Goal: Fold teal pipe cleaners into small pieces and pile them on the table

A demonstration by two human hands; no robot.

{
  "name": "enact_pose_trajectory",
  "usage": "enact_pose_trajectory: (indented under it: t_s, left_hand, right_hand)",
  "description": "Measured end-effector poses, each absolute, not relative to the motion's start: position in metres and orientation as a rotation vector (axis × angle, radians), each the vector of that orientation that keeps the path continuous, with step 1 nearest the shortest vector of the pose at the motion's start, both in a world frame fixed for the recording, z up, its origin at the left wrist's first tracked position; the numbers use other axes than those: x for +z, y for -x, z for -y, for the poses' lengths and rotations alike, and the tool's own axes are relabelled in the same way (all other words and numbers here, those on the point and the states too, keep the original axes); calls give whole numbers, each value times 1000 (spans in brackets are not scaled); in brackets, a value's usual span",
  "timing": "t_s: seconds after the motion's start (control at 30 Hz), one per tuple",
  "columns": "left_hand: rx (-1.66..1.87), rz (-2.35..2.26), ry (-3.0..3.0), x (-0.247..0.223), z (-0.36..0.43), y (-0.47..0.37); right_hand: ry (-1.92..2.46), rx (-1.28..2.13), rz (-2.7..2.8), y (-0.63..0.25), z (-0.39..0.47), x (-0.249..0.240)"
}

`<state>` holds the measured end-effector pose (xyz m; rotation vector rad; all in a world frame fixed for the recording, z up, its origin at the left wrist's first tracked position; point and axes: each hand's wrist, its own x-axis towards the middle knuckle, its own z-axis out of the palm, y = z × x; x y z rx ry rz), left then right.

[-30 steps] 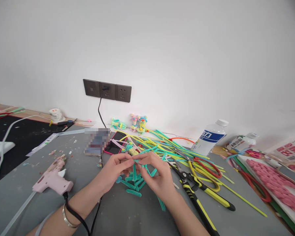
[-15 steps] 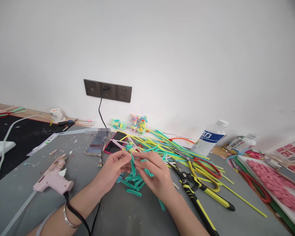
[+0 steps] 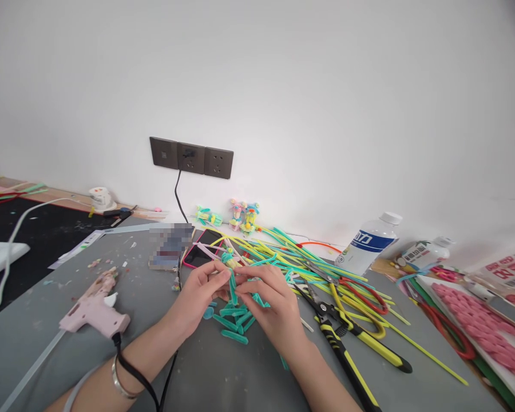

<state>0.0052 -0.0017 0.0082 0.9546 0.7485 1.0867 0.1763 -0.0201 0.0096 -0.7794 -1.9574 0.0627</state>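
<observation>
My left hand (image 3: 203, 292) is closed, thumb and fingers pinching a folded teal pipe cleaner (image 3: 233, 288). From the other side my right hand (image 3: 274, 303) reaches in, its fingertips bent together at the same piece. Just above the fingers shows a small teal and yellow pipe-cleaner figure (image 3: 229, 257); whether it is held or lies behind them, I cannot tell. Beneath the hands lies a pile of short folded teal pieces (image 3: 236, 335), partly covered by my right hand. A blue round disc (image 3: 208, 313) lies at the pile's left.
On the left rests a pink hot glue gun (image 3: 96, 312), its cord passing over my left forearm. To the right are yellow-black pliers (image 3: 330, 320), red-handled scissors (image 3: 364, 292), long pipe cleaners (image 3: 283, 249) and a bottle (image 3: 369, 243). Finished figures (image 3: 244, 216) stand by the wall.
My right hand's fingers have shifted slightly around the teal piece. The whole view has moved a little; both hands stay in nearly the same place.
</observation>
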Motion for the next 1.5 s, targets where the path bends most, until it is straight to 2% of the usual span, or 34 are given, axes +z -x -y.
enact_pose_trajectory:
  t_s: [0.37, 0.73, 1.0, 1.5]
  left_hand:
    - [1113, -759, -1009, 6, 1, -4]
    - [1152, -790, -1156, 4, 0, 0]
    - [1077, -720, -1195, 5, 0, -2]
    - [1013, -678, -1193, 5, 3, 0]
  right_hand:
    - [815, -35, 1949, -175, 24, 7]
    - [870, 830, 1477, -178, 13, 4]
    - [814, 1387, 1390, -178, 8, -2]
    - [802, 1684, 1306, -176, 16, 10]
